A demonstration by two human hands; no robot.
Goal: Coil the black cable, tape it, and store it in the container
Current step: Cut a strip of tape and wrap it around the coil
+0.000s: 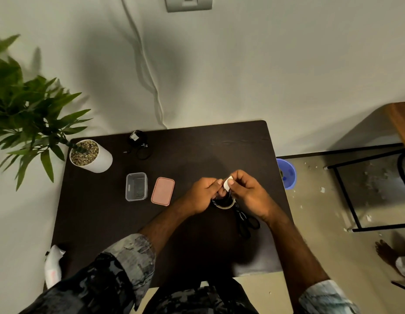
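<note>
Centrally, toward the right edge of the dark desk (197,143), both hands meet over the work. Left hand (202,196): fingers curled shut around the black cable (221,200), of which only a few dark, glossy loops show below the knuckles, bunched in a tight coil. Right hand (249,196): thumb and forefinger pinched on a small white piece of tape (227,183), held upright just above the coil. Tape roll (226,206): pale rim visible directly beneath the coil, between the two hands, resting on the desk. Scissors (248,223): black handles, lying just beside the roll, toward the near right corner.

Container (136,186): clear plastic, rectangular, open, standing left of centre on the desk; contents dark and not readable. Lid (163,191): pink, rounded corners, flat on the desk just to the right of the container, not touching it. Second black cord bundle (140,145): near the far edge, with a small plug part. Potted plant (90,155): white pot with pebbles, at the far left corner. Blue bucket (287,173): on the floor past the right edge.
</note>
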